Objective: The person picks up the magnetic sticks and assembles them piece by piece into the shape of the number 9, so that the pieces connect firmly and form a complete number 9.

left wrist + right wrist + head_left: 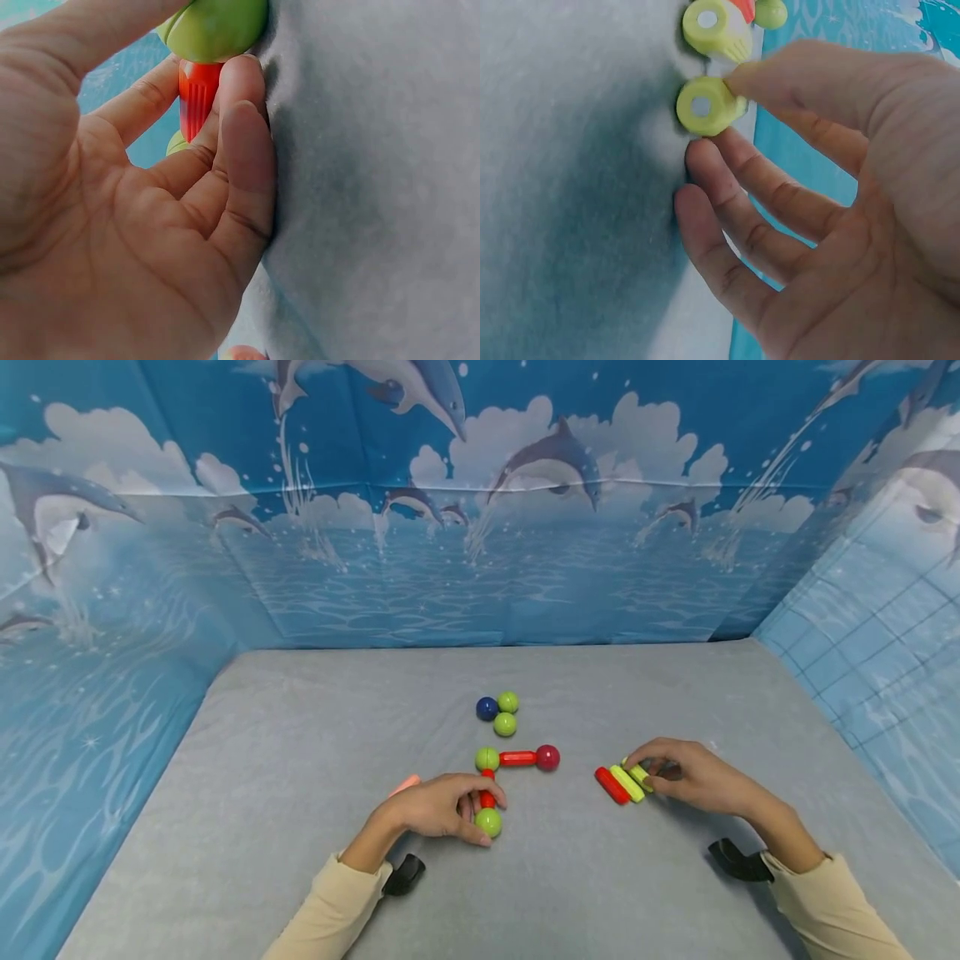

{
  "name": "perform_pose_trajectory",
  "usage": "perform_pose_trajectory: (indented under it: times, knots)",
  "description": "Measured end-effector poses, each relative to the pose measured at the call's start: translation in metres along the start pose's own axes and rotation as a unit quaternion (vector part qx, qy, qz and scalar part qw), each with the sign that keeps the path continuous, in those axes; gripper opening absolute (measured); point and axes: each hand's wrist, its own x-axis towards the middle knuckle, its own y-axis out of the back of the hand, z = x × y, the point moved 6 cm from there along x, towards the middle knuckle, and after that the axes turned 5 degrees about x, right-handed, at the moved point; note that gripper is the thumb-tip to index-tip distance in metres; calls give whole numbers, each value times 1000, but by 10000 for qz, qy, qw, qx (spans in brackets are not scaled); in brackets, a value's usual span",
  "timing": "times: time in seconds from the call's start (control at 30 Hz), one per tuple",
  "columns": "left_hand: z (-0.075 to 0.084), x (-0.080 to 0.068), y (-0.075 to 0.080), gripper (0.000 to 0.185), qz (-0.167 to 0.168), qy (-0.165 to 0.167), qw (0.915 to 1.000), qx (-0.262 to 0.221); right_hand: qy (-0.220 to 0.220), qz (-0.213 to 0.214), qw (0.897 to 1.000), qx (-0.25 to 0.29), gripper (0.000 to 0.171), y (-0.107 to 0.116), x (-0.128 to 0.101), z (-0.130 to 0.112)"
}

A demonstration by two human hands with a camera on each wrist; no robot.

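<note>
A grey felt-covered table (300,777) carries everything. Near its centre lie three balls touching one another: a blue ball (487,708) and two green balls (507,713). At 6 o'clock from them lies an L of red rods (517,758) joined by balls. At 4 o'clock three short rods (624,782), one red and two yellow-green, lie side by side. A pinkish piece (405,785), perhaps another rod, lies at 8 o'clock.

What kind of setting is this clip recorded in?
Likely a staged tabletop booth, not a lived-in room: a grey cloth-covered table is walled on three sides by a printed dolphin backdrop, and toy sticks and balls lie by the person's hands.
</note>
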Motion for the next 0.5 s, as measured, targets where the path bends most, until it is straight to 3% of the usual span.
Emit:
perform_pose_trajectory:
  times: [0.37,0.5]
  knots:
    - [2,1,0,40,-7,27,10000,-68,82,148,9989,-448,34,-1,3,-1]
    - [2,0,0,40,-28,30,10000,-85,300,368,9974,-535,36,-1,6,-8]
